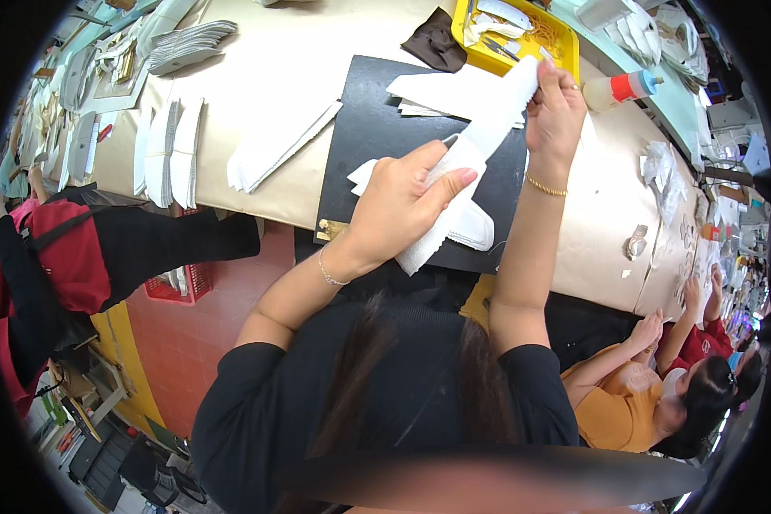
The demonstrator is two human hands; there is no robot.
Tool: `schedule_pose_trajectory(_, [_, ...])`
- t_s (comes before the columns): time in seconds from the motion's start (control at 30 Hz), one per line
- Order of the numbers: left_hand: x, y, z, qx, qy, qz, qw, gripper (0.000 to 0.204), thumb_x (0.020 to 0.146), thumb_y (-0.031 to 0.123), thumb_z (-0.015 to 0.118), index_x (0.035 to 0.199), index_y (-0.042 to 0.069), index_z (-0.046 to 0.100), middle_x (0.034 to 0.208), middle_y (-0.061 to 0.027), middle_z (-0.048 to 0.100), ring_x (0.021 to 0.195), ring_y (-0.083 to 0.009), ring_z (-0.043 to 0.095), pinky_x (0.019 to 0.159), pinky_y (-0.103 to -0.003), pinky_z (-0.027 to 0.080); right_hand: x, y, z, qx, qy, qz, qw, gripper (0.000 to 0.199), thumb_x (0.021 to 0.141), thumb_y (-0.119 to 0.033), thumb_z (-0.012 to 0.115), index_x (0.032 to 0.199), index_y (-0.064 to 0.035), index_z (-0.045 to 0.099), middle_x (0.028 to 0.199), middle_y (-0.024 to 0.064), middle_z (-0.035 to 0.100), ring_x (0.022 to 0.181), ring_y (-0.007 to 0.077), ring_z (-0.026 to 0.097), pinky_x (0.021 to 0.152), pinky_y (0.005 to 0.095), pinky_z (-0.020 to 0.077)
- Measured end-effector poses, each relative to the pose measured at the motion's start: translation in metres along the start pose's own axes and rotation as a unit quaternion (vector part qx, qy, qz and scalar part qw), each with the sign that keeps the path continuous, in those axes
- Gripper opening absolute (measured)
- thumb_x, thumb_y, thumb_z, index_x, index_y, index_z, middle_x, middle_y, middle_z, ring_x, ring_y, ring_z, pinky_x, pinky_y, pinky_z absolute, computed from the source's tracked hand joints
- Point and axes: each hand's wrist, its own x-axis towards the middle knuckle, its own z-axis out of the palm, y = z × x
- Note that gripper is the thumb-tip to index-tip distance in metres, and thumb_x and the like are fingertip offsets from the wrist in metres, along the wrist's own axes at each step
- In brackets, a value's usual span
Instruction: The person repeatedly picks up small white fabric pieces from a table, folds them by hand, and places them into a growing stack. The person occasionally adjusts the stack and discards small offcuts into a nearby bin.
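A long white strip with a finely notched edge [487,133], of fabric or padding, is stretched between my hands above a black board [351,111]. My left hand [407,201] is closed round its near part, thumb on top. A small dark bit shows by the left index finger; I cannot make out what it is. My right hand [557,111] pinches the strip's far end, raised over the board's right side. Under the strip, more white pieces [433,92] lie stacked on the board. Another white piece [473,227] lies near the board's front edge.
A yellow tray [565,38] with rubber bands and small tools stands behind the board, beside a dark cloth [434,41]. To its right is a bottle with a red band [621,89]. White stacks [278,150] lie to the left. Other people sit at both sides.
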Motion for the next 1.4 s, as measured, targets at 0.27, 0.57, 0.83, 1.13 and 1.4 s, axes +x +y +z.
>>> schedule_pose_trajectory(0.27, [-0.018,0.016,-0.018,0.068,-0.004,0.014,0.998,0.029,0.092,0.024,0.069,0.076,0.003,0.056,0.061,-0.0122,0.059,0.053,-0.0260,0.063,0.052,-0.036,0.047,0.067,-0.007,0.013,-0.041,-0.064,-0.004,0.997,0.019,0.093,-0.024,0.068,0.089,-0.0056,0.064,0.079,0.0031,0.067,0.065,0.0121,0.060,0.063,0.0276,0.0506])
schedule_pose_trajectory(0.57, [-0.016,-0.037,-0.133,0.053,0.110,-0.102,0.987,0.031,0.094,0.022,0.067,0.114,-0.002,0.063,0.088,-0.0047,0.067,0.075,-0.0066,0.060,0.069,-0.023,0.049,0.107,-0.125,-0.100,-0.182,0.182,-0.278,0.925,0.012,0.095,-0.008,0.061,0.091,0.0025,0.056,0.096,0.0228,0.070,0.088,0.0301,0.071,0.076,0.0352,0.0598])
schedule_pose_trajectory(0.83, [0.042,-0.081,-0.182,0.290,0.017,-0.113,0.950,0.029,0.088,0.029,0.071,0.110,0.009,0.070,0.074,-0.0063,0.064,0.072,-0.0141,0.061,0.068,-0.027,0.047,0.034,-0.073,-0.043,-0.121,0.060,-0.234,0.963,0.022,0.094,-0.003,0.063,0.080,-0.0017,0.045,0.094,0.0245,0.069,0.092,0.0328,0.072,0.085,0.0357,0.0589])
schedule_pose_trajectory(1.13, [0.019,-0.153,-0.177,0.521,0.162,-0.018,0.838,0.043,0.087,0.046,0.069,0.107,0.008,0.068,0.092,-0.0133,0.069,0.084,-0.0303,0.068,0.073,-0.040,0.053,0.024,0.012,0.032,-0.485,-0.176,-0.462,0.722,0.025,0.076,-0.015,0.082,0.080,-0.0063,0.058,0.072,0.0078,0.057,0.068,0.0258,0.056,0.064,0.0354,0.0467])
schedule_pose_trajectory(1.4, [0.007,-0.126,-0.165,0.436,0.334,0.074,0.832,0.047,0.083,0.039,0.076,0.112,0.003,0.065,0.098,-0.0138,0.059,0.092,-0.0265,0.057,0.079,-0.038,0.048,-0.009,0.087,0.056,-0.543,-0.309,-0.419,0.659,0.038,0.079,-0.041,0.077,0.097,-0.0097,0.067,0.130,0.0102,0.058,0.134,0.0297,0.045,0.111,0.0481,0.0343])
